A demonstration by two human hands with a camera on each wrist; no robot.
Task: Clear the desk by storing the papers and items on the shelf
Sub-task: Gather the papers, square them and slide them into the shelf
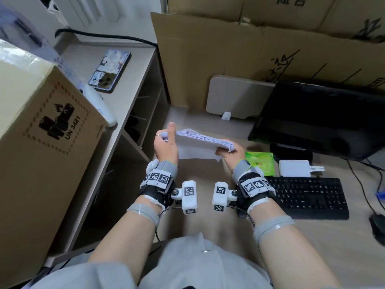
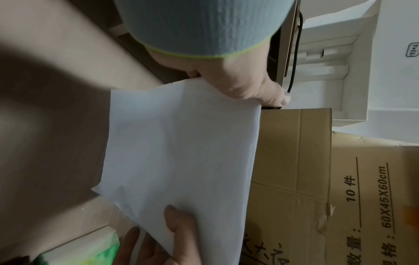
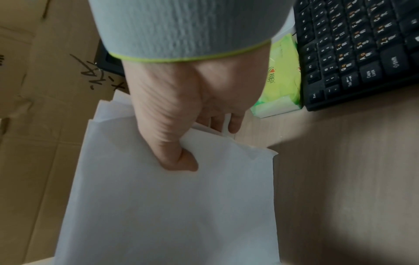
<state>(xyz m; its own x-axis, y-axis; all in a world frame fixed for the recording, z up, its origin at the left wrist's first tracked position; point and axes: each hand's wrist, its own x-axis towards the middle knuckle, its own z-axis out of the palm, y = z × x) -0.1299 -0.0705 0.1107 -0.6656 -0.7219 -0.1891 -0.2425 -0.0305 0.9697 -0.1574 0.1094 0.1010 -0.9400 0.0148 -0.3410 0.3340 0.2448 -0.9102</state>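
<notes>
Shelf [image 1: 133, 113] openings wait at nine o'clock, beside the counter [image 1: 208, 205]. The left hand [image 1: 165, 147] pinches one end of the stack of papers [image 1: 200, 140], thumb up, while the right hand [image 1: 231, 156] curls round the other end, thumb on top, fingers underneath. Held level above the counter at center, the sheets probably stay squared this way. At three o'clock lie a green packet [image 1: 260, 163] and a keyboard [image 1: 308, 197].

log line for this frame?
papers: lifted off desk | left hand: grip on left edge | right hand: grip on right edge | shelf: not reached
</notes>
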